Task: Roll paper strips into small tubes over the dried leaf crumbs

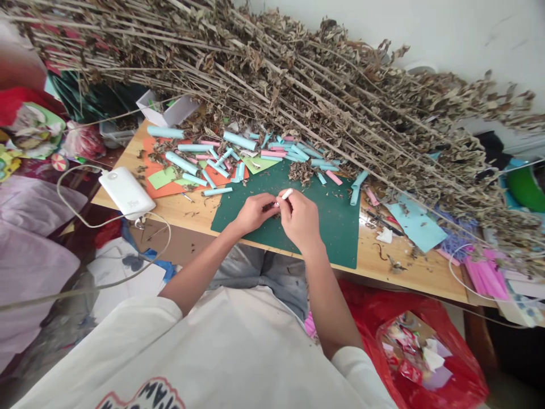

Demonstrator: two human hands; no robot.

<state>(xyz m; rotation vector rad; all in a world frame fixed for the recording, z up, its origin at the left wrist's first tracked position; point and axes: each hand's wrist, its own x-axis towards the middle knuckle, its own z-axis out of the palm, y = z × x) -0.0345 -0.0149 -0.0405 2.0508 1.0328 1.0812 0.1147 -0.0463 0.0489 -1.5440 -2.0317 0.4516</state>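
From where I stand, the small white stick pokes up between the thumb and forefinger of the right hand, which is closed on it. The left hand meets it at the fingertips, fingers curled in, though what it pinches there, if anything, is too small for me to tell. Both hands are over a dark green mat on the wooden desk. Just beyond them sits a little heap of dry leaf crumbs, and past the left hand lie blue paper tubes and pink ones, many on an orange sheet. Well off to the left of the hands is a white power bank; to their right, a light blue sheet. Farthest out, behind everything, sprawl long dried stalks.
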